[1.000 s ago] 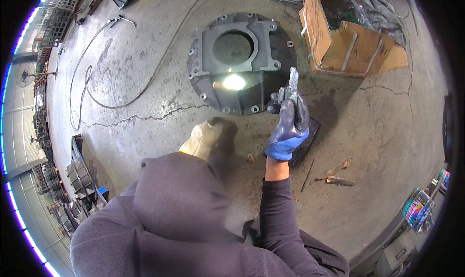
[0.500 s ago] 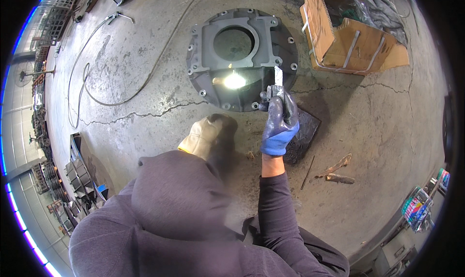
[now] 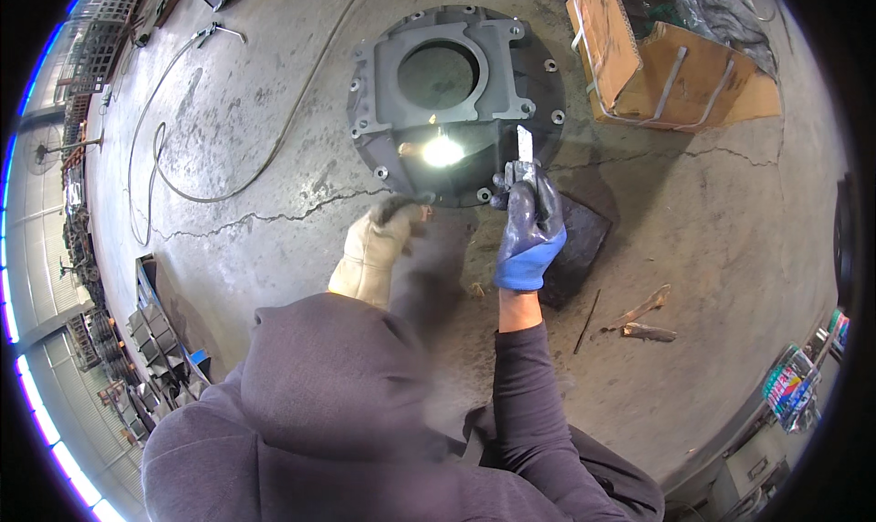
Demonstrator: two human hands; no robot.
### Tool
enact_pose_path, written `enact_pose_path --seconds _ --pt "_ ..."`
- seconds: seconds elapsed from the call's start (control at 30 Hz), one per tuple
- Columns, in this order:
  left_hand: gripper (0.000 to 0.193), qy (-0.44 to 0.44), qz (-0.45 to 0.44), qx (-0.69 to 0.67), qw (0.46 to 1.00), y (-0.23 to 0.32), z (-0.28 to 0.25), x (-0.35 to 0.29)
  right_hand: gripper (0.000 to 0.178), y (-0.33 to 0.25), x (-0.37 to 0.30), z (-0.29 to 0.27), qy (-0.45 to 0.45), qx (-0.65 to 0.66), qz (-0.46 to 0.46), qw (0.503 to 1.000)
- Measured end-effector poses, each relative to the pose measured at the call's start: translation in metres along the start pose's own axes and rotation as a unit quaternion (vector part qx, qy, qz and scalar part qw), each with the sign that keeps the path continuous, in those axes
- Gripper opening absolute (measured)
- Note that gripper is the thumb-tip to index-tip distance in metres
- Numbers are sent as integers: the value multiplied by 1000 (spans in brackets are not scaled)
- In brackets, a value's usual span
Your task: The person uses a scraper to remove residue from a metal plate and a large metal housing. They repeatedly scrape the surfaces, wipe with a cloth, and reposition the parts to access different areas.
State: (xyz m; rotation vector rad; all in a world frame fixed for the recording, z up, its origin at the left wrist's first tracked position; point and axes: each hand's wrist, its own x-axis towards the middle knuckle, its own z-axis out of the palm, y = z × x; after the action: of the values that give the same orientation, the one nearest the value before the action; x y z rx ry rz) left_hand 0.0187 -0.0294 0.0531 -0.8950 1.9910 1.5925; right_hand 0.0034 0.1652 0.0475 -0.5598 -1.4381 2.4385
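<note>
A large round grey metal casting [image 3: 415,55] lies on the floor ahead, with a big central hole and bolt holes round its rim. My right hand [image 3: 529,225], in a blue glove with a dark coated palm, is closed round a short dark tool with a flat, pale blade [image 3: 525,145]. The blade points away from me, over the casting's near right edge. My left hand [image 3: 376,244], in a cream work glove with dark fingertips, is closed at the near rim. A small pinkish bit [image 3: 426,213] shows by its fingertips; what they hold is unclear.
A bright spot of light [image 3: 443,151] glares over the casting's near part. An open cardboard box [image 3: 680,79] stands at the far right. A dark square plate [image 3: 575,244] and wood pieces [image 3: 648,332] lie right. An air hose [image 3: 265,171] curls along the left floor.
My left hand has moved forward to the casting's near rim, and the pinkish bit now shows by its fingertips. My right hand keeps hold of the pale-bladed tool, almost still.
</note>
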Motion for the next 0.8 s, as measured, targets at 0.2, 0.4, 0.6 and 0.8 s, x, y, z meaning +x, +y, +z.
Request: enact_pose_path --seconds 0.2,0.4,0.6,0.8 --pt "33 85 292 189 934 56 -12 -11 31 3 2 1 0 1 0 1000" --pt "35 53 198 72 976 61 -1 -10 33 9 1 1 6 -3 6 1000" --pt "35 28 142 52 988 33 -20 -14 38 5 2 -2 2 3 7 1000" --pt "30 -52 132 212 967 -10 -11 -6 35 3 4 -1 -21 -26 -22 999"
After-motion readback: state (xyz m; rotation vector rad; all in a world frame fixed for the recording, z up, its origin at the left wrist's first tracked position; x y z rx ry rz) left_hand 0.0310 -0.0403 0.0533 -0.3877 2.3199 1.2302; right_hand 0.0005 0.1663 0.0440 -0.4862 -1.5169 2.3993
